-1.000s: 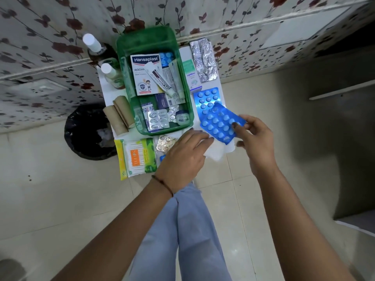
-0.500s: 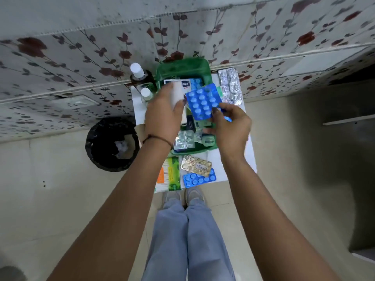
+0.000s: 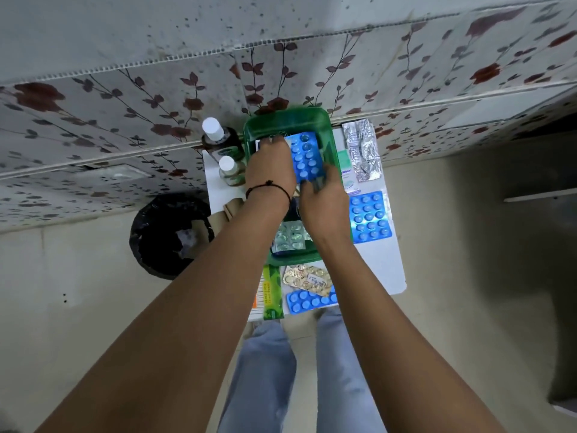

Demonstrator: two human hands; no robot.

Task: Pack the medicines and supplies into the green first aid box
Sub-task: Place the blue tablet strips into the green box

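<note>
Head view, looking down: floral-print wall panel point(image 3: 125, 98) with a corrugated edge fills the top, plain matte floor tiles point(image 3: 78, 292) below. Small white table point(image 3: 393, 264), flat and smooth, stands against the wall. Round bin point(image 3: 168, 235) lined with crinkled black plastic sits on the floor left of the table.

Green first aid box point(image 3: 290, 120), glossy moulded plastic with rounded corners, sits open at the table's far middle. Both hands are inside it. Left hand point(image 3: 270, 170), black thread at the wrist, is pressed palm-down on the contents. Right hand point(image 3: 324, 195) pinches the near end of a blue blister pack point(image 3: 304, 159), shiny foil with rows of round bumps, lying in the box's far half; grip detail is blurred, looks like fingertips closed on its edge. Clear blister strip point(image 3: 290, 237) lies in the box's near half.

Right of the box: crumpled silver foil strips point(image 3: 360, 148), then a second blue blister sheet point(image 3: 370, 217). Near edge: gold blister strip point(image 3: 307, 278) overlapping a narrow blue one point(image 3: 309, 301), and a green printed packet point(image 3: 271, 292). Left of the box: two bottles, dark one with white cap point(image 3: 215, 135), smaller one point(image 3: 229, 170) in front, tan rolls point(image 3: 224, 210) partly hidden.
</note>
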